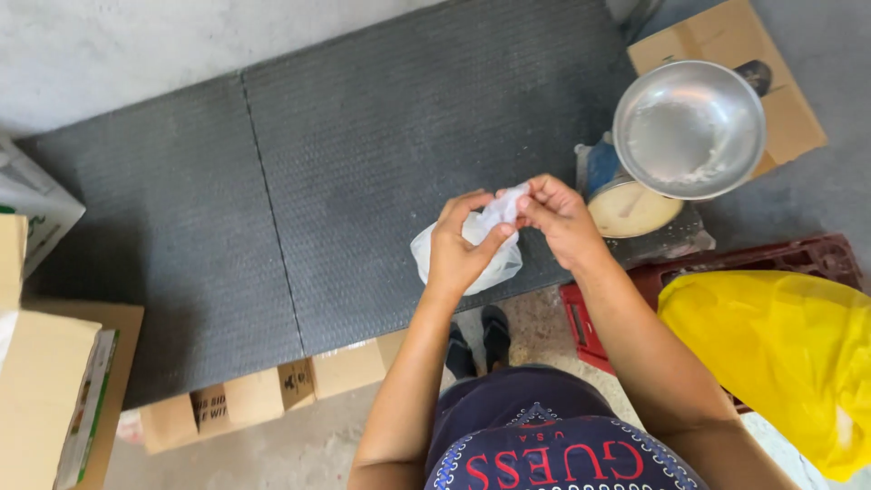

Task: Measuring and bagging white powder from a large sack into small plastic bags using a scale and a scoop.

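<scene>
Head view: left hand (pixel 458 249) cups the small clear plastic bag (pixel 472 249) from below, right hand (pixel 558 218) pinches its twisted neck on top, bag caught between both above the dark mat (pixel 318 172), beside the metal scale bowl (pixel 689 127)

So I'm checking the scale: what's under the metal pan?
Under the metal pan sits the scale's round cream dial and a blue body; the pan covers the rest. Cardboard lies beneath.

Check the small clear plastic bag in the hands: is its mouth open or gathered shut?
Gathered shut: both hands, left hand and right hand, pinch the bunched top of the clear plastic bag; whether it is knotted cannot be told.
</scene>
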